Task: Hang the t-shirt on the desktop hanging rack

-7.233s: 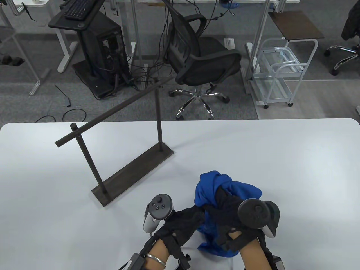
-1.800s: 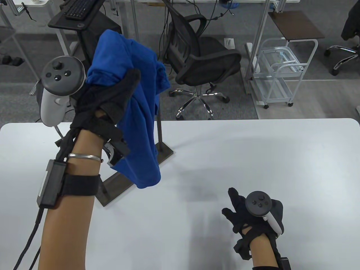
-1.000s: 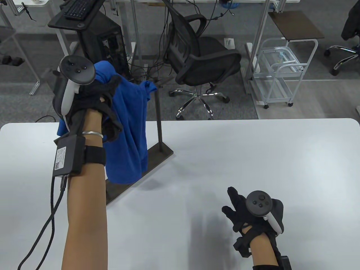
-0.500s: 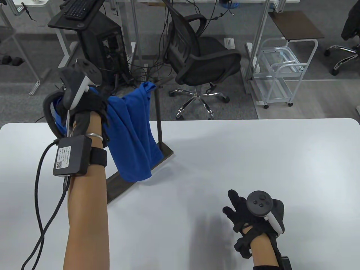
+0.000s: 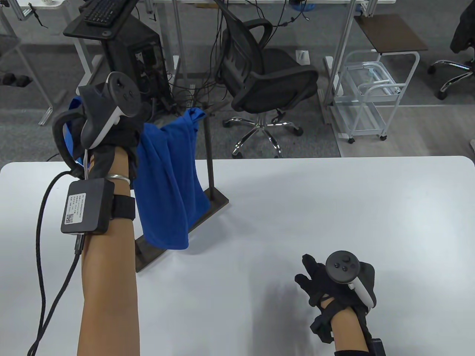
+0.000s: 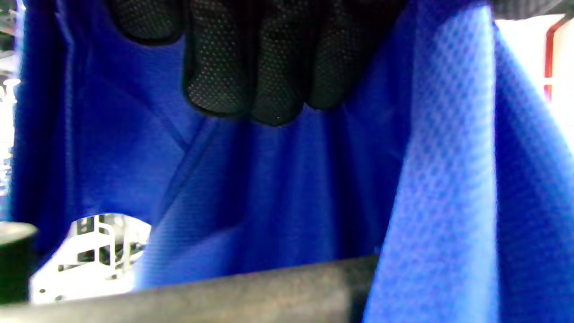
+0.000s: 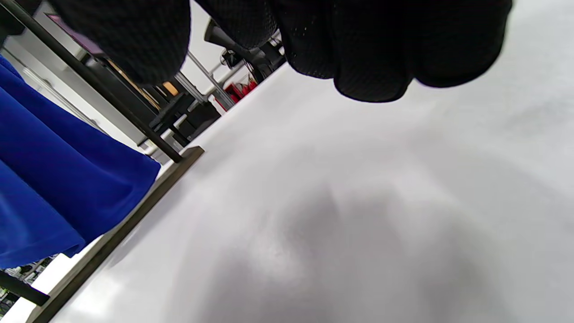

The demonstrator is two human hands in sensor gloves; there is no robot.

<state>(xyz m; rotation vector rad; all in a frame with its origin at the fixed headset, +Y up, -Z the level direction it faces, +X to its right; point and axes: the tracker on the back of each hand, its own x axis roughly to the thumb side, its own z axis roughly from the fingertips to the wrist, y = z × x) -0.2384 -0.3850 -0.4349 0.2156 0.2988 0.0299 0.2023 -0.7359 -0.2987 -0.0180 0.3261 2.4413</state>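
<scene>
Blue t-shirt (image 5: 169,181) draped over the top bar of the dark hanging rack (image 5: 219,202), at about ten o'clock on the white table (image 5: 334,207). Bar almost wholly hidden under cloth in the table view; only the far upright post and part of the flat base exposed. Near post and near end of the bar covered by the forearm and shirt. Left hand (image 5: 111,139) raised at the bar's near end, tracker on top, fingers out of sight from above. In the left wrist view, gloved fingertips (image 6: 251,85) pressed against blue fabric just above a blurred stretch of bar (image 6: 224,291); whether pinching cloth or only touching it, impossible to tell. Shirt hem hanging just above the base, close to it.

Right hand (image 5: 334,282) at five o'clock, low over the table, fingers spread and holding nothing; shadow beneath it. Well apart from the rack, with bare tabletop between. Table's far edge just behind the rack.
</scene>
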